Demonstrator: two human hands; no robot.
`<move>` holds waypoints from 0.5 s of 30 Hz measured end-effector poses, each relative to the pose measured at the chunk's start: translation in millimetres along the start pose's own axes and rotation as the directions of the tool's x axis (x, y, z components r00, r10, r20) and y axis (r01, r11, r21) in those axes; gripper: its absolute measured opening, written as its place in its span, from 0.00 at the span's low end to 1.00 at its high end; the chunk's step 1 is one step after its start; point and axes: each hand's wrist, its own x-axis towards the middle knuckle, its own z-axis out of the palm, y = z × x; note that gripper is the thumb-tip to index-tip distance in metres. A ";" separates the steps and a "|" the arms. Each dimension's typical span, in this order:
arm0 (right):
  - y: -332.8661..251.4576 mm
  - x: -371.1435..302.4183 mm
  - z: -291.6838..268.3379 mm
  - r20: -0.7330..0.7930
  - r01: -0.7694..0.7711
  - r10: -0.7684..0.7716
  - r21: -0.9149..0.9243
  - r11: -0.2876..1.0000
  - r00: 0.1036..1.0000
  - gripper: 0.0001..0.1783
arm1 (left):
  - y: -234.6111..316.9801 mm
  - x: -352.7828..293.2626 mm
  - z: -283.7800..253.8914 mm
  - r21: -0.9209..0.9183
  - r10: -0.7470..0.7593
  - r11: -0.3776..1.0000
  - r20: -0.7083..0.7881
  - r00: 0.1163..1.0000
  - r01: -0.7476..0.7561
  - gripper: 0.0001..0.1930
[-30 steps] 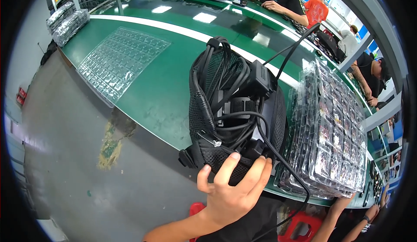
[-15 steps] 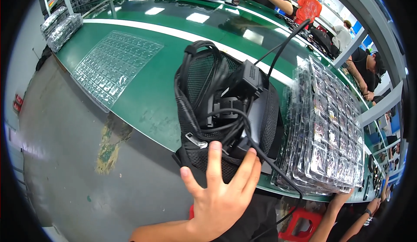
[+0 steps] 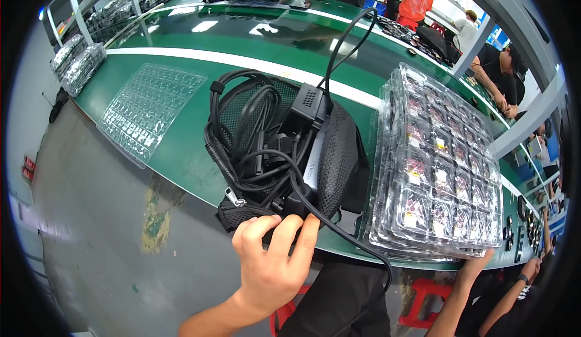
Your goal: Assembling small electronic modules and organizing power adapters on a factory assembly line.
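A black mesh pouch (image 3: pixel 339 161) lies open at the near edge of the green table, filled with coiled black cables (image 3: pixel 266 104), a black box-shaped device (image 3: pixel 304 108) and a grey slab-like unit. The fingers of my left hand (image 3: pixel 272 258) curl over its near edge, beside the zipper pull (image 3: pixel 235 198), with the fingertips partly hidden. To the right, a tall stack of clear plastic blister trays (image 3: pixel 445 173) holds small parts. My right hand (image 3: pixel 477 267) is at the stack's near right corner; its fingers are mostly hidden behind the trays.
An unfilled clear tray (image 3: pixel 151 110) lies on the left of the green table (image 3: pixel 193 155). More tray stacks (image 3: pixel 77 64) stand at the far left. Grey metal posts (image 3: pixel 526 122) frame the right. Co-workers sit opposite and to the right. A red stool (image 3: pixel 423 300) is below the table.
My left hand's fingers, spread over the pouch's near edge before, are now bent around it. The view has shifted, and the pouch appears farther left in it. My right hand stays by the tray stack.
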 end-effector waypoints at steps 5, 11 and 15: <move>5.9 0.2 -0.9 -0.014 0.000 0.000 -0.003 1.000 1.000 0.19 | 6.0 20.3 -7.3 -0.078 -0.022 0.997 0.053 0.998 0.026 0.24; -7.6 -1.5 7.8 -0.047 -0.059 0.060 0.035 0.998 0.997 0.18 | 13.7 40.8 10.1 0.033 0.003 0.999 0.136 0.991 -0.007 0.26; -1.7 4.8 2.8 0.089 -0.064 0.058 0.072 0.995 0.994 0.19 | 26.8 37.9 26.4 0.163 -0.020 0.987 0.184 0.983 -0.011 0.23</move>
